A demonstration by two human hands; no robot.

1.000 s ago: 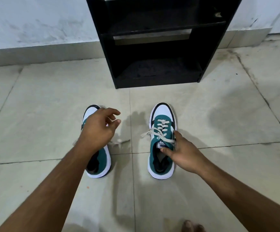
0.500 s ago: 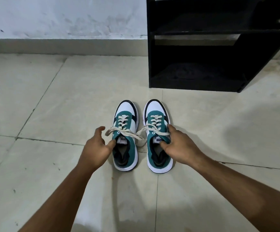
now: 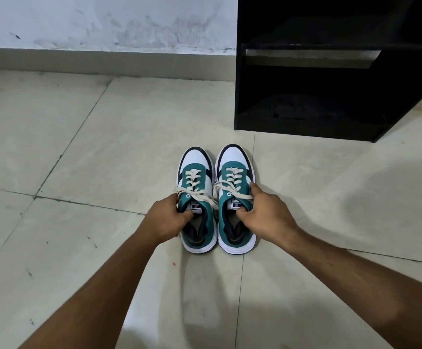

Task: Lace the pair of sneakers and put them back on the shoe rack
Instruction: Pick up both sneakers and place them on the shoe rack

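Two teal, white and black sneakers with cream laces stand side by side on the tiled floor, toes pointing away from me. My left hand (image 3: 166,220) grips the left sneaker (image 3: 197,195) at its collar, thumb inside the opening. My right hand (image 3: 263,215) grips the right sneaker (image 3: 235,190) the same way on its outer side. Both shoes rest flat on the floor. The black shoe rack (image 3: 331,71) stands against the wall at the upper right, its lower shelf showing nothing on it.
A white scuffed wall (image 3: 104,21) with a grey skirting runs along the back. Pale floor tiles (image 3: 79,147) with dark grout lines spread to the left and near me. The rack's left side panel is just beyond the right sneaker's toe.
The left sneaker was brought next to the right one. My left hand has closed on its collar, and the right hand has tightened on the right sneaker. The view shifted left.
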